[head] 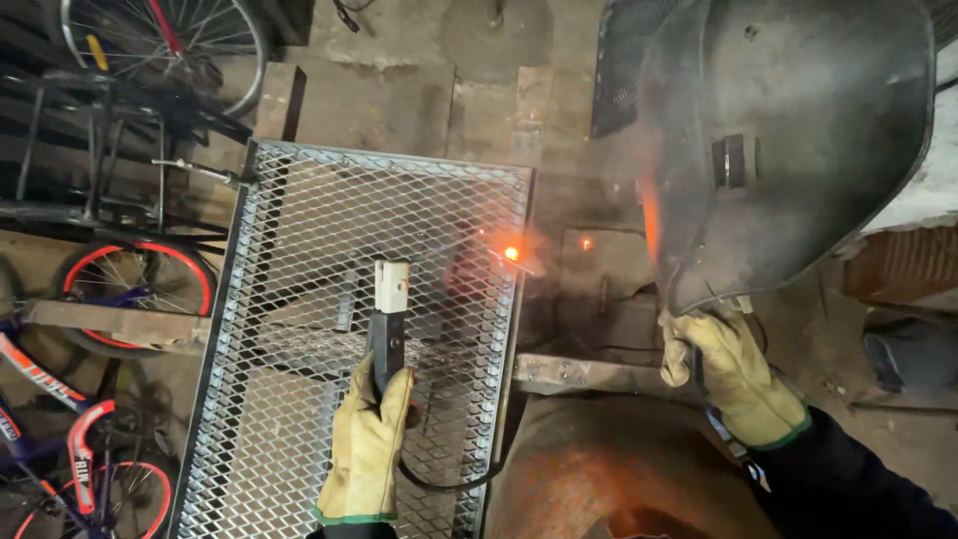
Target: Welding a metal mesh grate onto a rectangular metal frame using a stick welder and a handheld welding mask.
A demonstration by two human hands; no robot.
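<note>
Bikes [120,289]: leaning at the far left, red & black wheels, well away from the work.
Mesh panel [369,329]: lying tilted across the middle, w/ a dark frame round it. Looks stiff & heavy-ish, w/ rough edges. I'd be grabbing it by the frame, not the wire.
Left hand [367,449]: wearing a yellow glove, fingers wrapping tight round the rod holder [387,324], down low on its dark handle. Holder is standing up over the mesh, cable hanging under it. Looks hard & light.
Glowing spot [511,254]: shining orange at the mesh's right edge. Prob. very hot!
Right hand [728,374]: gloved too, gripping the bottom of the welding mask [788,130], holding it up at the right. Mask looks stiff & light.
</note>
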